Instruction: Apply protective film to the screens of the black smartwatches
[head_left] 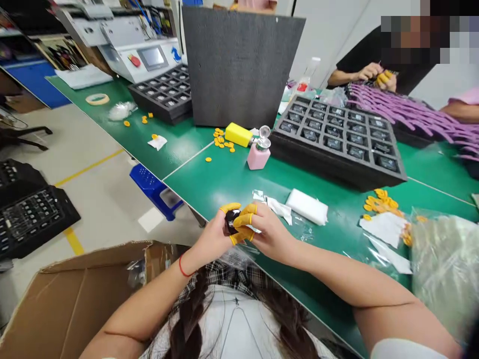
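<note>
A small glossy black piece (232, 222) is held between my two hands above the near edge of the green table (187, 144). My left hand (218, 232) wraps round its left side. Yellow finger cots cover several fingertips, and those of my right hand (262, 229) press on its right side. A little beyond my hands lie a white block (307, 206) and crumpled white tissue (280, 209). Farther back stands a pink bottle (258, 155) with its metal lid raised, beside a yellow bottle (238, 134) on its side.
A black foam tray (337, 172) of black pieces stands at the back right, another tray (168, 94) at the back left by an upright dark board (243, 70). Finger cots (381, 202) and a plastic bag (445, 269) lie right. A person's hands (377, 76) work across the table.
</note>
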Tool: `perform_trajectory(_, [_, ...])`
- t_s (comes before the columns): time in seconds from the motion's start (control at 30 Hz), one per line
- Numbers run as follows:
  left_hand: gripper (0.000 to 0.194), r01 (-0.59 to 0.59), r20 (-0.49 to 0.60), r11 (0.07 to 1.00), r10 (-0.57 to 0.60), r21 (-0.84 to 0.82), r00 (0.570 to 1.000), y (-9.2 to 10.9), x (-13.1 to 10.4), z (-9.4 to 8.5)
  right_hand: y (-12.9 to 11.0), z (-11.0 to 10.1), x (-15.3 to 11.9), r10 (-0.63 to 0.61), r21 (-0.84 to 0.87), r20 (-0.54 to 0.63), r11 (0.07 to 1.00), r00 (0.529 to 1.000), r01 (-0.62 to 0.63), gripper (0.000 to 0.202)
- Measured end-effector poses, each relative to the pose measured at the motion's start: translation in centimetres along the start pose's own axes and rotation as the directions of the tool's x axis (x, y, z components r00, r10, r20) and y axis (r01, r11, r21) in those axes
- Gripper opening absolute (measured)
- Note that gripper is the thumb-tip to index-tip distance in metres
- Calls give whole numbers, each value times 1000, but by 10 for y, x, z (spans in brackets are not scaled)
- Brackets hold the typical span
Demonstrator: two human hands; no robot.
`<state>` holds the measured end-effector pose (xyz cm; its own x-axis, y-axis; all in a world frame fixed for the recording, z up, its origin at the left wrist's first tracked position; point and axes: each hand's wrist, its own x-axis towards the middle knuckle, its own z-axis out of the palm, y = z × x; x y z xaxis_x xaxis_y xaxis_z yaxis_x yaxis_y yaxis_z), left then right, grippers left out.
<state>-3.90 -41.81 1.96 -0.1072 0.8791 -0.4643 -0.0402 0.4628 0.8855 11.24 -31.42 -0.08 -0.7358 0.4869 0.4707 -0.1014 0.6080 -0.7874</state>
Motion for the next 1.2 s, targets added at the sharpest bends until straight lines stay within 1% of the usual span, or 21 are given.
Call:
perform_trajectory(0.07, [66, 85, 33, 996, -85, 8, 996, -1, -11, -1, -8, -2, -19, 155, 10, 41, 988, 987, -155, 5])
perform_trajectory(0.13, [67, 181, 119, 983, -177, -25, 977, -2, -23, -2, -12, -1, -39, 336, -141, 111, 937, 935, -320, 3])
perform_trajectory(0.17, [67, 218, 163, 975, -210, -32, 964, -4, -28, -3, -11, -1, -48, 401, -246, 142, 900, 905, -360, 5])
perform_trajectory(0.2, [68, 243, 189, 969, -232, -38, 954, -6, -32, -5, -7, -2, -56, 436, -344, 162, 866, 885, -364, 9])
perform_trajectory(0.27, [68, 273, 197, 961, -259, -45, 945, -15, -34, -8, 9, -11, -67, 443, -471, 141, 816, 885, -334, 21])
perform_trajectory(0.33, [69, 284, 170, 957, -271, -63, 948, -26, -31, -9, 34, -33, -76, 429, -577, 37, 746, 903, -331, 33])
perform_trajectory(0.4, [70, 286, 167, 956, -272, -64, 948, -36, -26, -9, 63, -60, -86, 467, -669, -76, 631, 881, -393, 40])
perform_trajectory(0.47, [68, 258, 175, 966, -250, -26, 952, -44, -21, -9, 86, -82, -96, 520, -676, -78, 599, 850, -429, 52])
perform_trajectory(0.53, [66, 214, 181, 977, -210, 0, 961, -51, -16, -10, 94, -90, -98, 531, -654, -63, 618, 845, -436, 55])
perform_trajectory(0.6, [67, 192, 178, 981, -187, -9, 966, -55, -13, -12, 80, -82, -90, 488, -621, -59, 665, 871, -415, 56])
perform_trajectory(0.63, [68, 192, 178, 981, -185, -19, 966, -58, -11, -13, 67, -73, -83, 436, -592, -26, 719, 900, -365, 59])
perform_trajectory(0.67, [70, 195, 181, 980, -187, -25, 966, -59, -9, -14, 52, -61, -74, 370, -551, 47, 784, 928, -285, 61])
perform_trajectory(0.7, [72, 198, 180, 980, -189, -28, 965, -61, -8, -15, 36, -47, -65, 270, -483, 173, 861, 947, -157, 60])
perform_trajectory(0.73, [73, 195, 177, 980, -187, -27, 966, -62, -7, -16, 23, -33, -56, 91, -361, 318, 932, 944, 32, 56])
perform_trajectory(0.77, [73, 189, 172, 982, -182, -25, 968, -63, -7, -17, 13, -21, -49, 25, -304, 419, 946, 907, 115, 50])
perform_trajectory(0.8, [74, 185, 170, 983, -178, -24, 969, -63, -6, -18, 7, -11, -43, -16, -276, 475, 947, 880, 167, 46])
perform_trajectory(0.83, [75, 184, 173, 983, -178, -22, 969, -63, -6, -18, 4, -3, -39, -20, -275, 490, 945, 871, 176, 45])
perform_trajectory(0.9, [77, 198, 194, 980, -191, -17, 962, -63, -6, -19, 7, 3, -37, 37, -321, 471, 938, 881, 132, 44])
perform_trajectory(1.03, [77, 228, 190, 974, -227, 13, 955, -61, -6, -21, 10, 3, -40, 24, -335, 470, 930, 883, 153, 40])
perform_trajectory(1.1, [78, 237, 190, 971, -237, 20, 953, -60, -5, -21, 5, 5, -40, 40, -354, 455, 925, 889, 139, 41])
perform_trajectory(1.2, [79, 245, 207, 969, -243, 17, 948, -58, -4, -21, 7, 3, -39, 63, -333, 476, 936, 877, 114, 45])
